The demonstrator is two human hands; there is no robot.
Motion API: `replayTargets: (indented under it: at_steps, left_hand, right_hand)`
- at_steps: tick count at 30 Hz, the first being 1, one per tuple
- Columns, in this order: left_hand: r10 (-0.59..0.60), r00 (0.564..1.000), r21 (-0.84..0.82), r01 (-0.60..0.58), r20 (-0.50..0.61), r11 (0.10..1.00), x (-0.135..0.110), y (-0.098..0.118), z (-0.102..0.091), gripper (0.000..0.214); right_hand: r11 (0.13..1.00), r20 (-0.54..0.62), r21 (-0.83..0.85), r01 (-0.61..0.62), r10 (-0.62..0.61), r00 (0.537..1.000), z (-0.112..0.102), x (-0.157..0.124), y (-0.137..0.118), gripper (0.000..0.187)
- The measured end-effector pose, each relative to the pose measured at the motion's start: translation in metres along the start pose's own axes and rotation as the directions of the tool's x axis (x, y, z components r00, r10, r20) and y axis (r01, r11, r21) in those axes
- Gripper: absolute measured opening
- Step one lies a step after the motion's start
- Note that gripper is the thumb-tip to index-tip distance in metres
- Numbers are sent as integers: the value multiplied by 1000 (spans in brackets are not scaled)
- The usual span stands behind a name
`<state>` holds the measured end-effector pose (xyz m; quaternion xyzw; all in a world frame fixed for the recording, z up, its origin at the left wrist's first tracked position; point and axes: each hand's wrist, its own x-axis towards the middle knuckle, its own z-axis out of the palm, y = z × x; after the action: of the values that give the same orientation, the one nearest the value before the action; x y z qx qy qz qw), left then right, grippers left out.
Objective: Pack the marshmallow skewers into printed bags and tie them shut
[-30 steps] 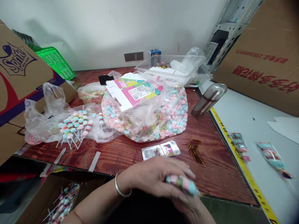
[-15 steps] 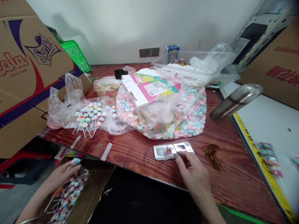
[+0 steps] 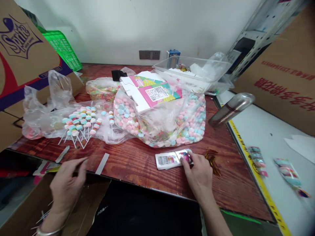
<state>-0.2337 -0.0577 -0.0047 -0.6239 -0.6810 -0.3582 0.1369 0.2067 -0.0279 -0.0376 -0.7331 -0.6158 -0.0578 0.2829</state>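
My left hand (image 3: pixel 67 183) hovers over the table's front edge, above the cardboard box (image 3: pixel 92 200). Its fingers are curled, thumb and forefinger close together, and nothing shows between them. White sticks (image 3: pixel 43 218) of lollipops poke up inside the box, partly hidden by my left arm. On the table, my right hand (image 3: pixel 199 175) grips the right end of a flat stack of printed plastic bags (image 3: pixel 167 160) between thumb and fingers. Gold twist ties (image 3: pixel 213 162) lie just beyond that hand. To the left, marshmallow lollipops (image 3: pixel 82 121) rest on clear plastic.
A big bag of pink and blue marshmallows (image 3: pixel 192 126) carries printed cards (image 3: pixel 154 91). A steel flask (image 3: pixel 231 109) stands at right, near wrapped sweets (image 3: pixel 286 172) on a white surface. Behind are a clear bin (image 3: pixel 194 70) and a green basket (image 3: pixel 62 49); a large carton (image 3: pixel 22 62) stands left.
My left hand has let go of a marshmallow lollipop in the box and risen to the table edge. My right hand stays at the bag stack, now gripping its end. The view has shifted right.
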Motion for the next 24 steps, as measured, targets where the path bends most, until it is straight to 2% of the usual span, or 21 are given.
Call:
replayTargets:
  at_steps: [2, 4, 5, 7, 9, 10, 11, 14, 16, 19, 22, 24]
  left_hand:
    - [133, 990, -163, -125, 42, 979, 17, 60, 16, 17]
    - [278, 956, -436, -212, 92, 875, 23, 126, 30, 22]
    - [373, 913, -571, -221, 163, 791, 22, 157, 36, 26]
    - [548, 794, -750, -189, 264, 634, 13, 210, 53, 30]
    - [666, 656, -793, -166, 355, 587, 2, 244, 74, 41]
    - [688, 611, -787, -164, 392, 595, -4, 254, 86, 48]
    - [686, 596, -769, -170, 417, 616, -9, 260, 98, 55]
    - [633, 600, -702, -160, 489, 694, -17, 260, 128, 66]
    - [606, 596, -678, -135, 527, 722, -17, 256, 138, 66]
    - [587, 591, -652, -131, 554, 747, -15, 255, 139, 63]
    - [591, 578, -611, -191, 563, 768, -13, 262, 135, 64]
    - [589, 570, -577, -230, 573, 784, -11, 267, 132, 62]
  right_hand:
    - [999, 30, -41, 20, -19, 999, 6, 0, 1, 31]
    - [998, 28, -50, 25, -24, 999, 11, -2, -3, 28]
    - [999, 17, -46, 22, -21, 1000, 13, -4, -6, 26]
    - [1000, -4, -28, 13, -13, 1000, 15, -7, -11, 24]
    - [1000, -18, 3, 1, -1, 1000, 15, -9, -12, 24]
    - [1000, -21, 21, -6, 6, 1000, 14, -10, -12, 24]
    - [999, -19, 50, -15, 16, 1000, 12, -10, -11, 24]
    - [980, 34, 195, -44, 38, 999, 6, -11, -8, 24]
    - [954, 92, 288, -82, 57, 994, 3, -12, -8, 23]
    - [922, 148, 344, -179, 135, 980, 1, -12, -9, 23]
    - [917, 176, 304, -258, 212, 961, 2, -9, -10, 36]
    - [931, 198, 260, -258, 210, 958, 2, -7, -12, 29]
